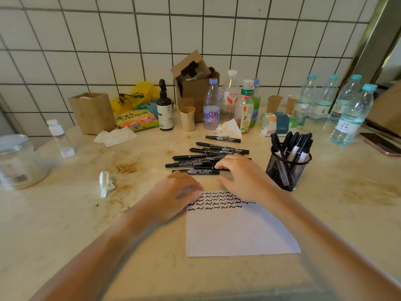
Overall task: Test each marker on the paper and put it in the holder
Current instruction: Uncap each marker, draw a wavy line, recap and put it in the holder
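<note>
Both hands' grasp indiscernible — left hand (173, 192) on paper (236, 231), right hand (238, 170) over markers (208, 156), fingertips hidden.

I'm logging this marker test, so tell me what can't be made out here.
- Head view: right hand covers part of the marker pile; its fingers' grip is unclear.
- Left hand hides the paper's corner and some squiggles.
- Marker labels: too small.
- Jar: cut off left.

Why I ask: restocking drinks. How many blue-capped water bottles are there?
4, all at right: three blue-capped bottles in a row by the wall, one nearer, beside the phone. More may be hidden offscreen.
</note>
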